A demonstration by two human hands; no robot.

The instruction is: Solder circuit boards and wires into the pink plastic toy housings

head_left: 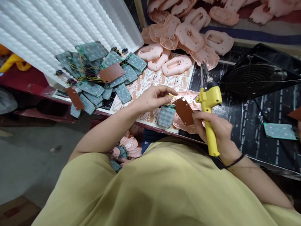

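Note:
My right hand (215, 127) is closed around the handle of a yellow soldering gun (210, 124), its metal tip pointing away from me. The thumb and fingers of the same hand are also at the edge of a brown board (184, 111). My left hand (158, 97) is pinched at thin wires beside that board; the exact thing between its fingertips is too small to tell. Just below the left fingertips lies a green board with a grey bubbled face (166, 116). A pink plastic shell (190, 128) lies partly beneath the brown board.
Wired green boards (90, 88) are piled at left, near white ribbed foam (63, 27). Pink shells (177, 65) lie behind my hands, with more in a box at the back. A black fan (257, 73) and another green board (280, 131) are at right.

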